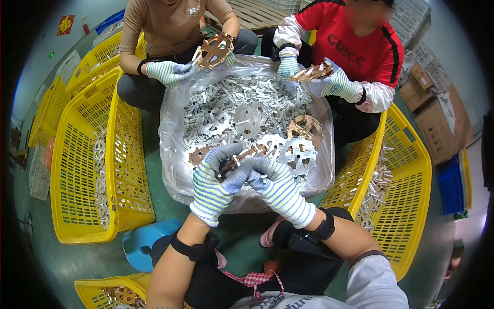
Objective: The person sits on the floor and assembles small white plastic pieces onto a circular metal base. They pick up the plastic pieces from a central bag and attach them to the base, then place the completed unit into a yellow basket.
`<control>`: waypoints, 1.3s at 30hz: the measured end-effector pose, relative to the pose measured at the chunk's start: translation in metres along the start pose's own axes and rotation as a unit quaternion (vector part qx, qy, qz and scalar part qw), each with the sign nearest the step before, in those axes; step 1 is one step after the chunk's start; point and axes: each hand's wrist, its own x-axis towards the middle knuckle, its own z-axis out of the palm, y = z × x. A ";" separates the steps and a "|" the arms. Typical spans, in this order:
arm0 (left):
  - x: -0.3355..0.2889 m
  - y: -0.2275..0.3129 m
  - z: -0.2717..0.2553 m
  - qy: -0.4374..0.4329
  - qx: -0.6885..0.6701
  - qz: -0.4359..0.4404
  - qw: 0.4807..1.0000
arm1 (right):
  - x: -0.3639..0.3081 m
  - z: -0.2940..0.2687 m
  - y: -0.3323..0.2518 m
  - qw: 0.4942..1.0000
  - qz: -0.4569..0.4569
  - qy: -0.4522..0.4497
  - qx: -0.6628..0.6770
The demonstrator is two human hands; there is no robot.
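Note:
Both my hands wear striped, grey-fingered gloves and meet over the near edge of a plastic-lined bin point(325, 172). My left hand point(213, 183) is closed around a copper-coloured slotted metal disc point(252, 153), tilted nearly edge-on. Pressed close against its near side is my right hand point(280, 188), fingers pinched, with the end of a small silver metal piece point(263, 178) showing between them. Gloves hide part of the disc. Just beyond lie a silver slotted disc point(299, 157) and another copper-coloured disc point(304, 129), on a heap of short silver metal pieces point(231, 95).
Two people sit across the bin, each gloved and handling a copper-coloured disc point(215, 50). Yellow baskets point(82, 170) with silver pieces stand left, another yellow basket point(406, 195) right. A blue stool point(141, 247) is by my left knee; cardboard boxes point(435, 123) sit far right.

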 end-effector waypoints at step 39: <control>0.013 -0.009 -0.022 -0.086 0.169 -0.124 0.974 | 0.033 -0.053 -0.002 0.945 0.097 -0.143 -0.276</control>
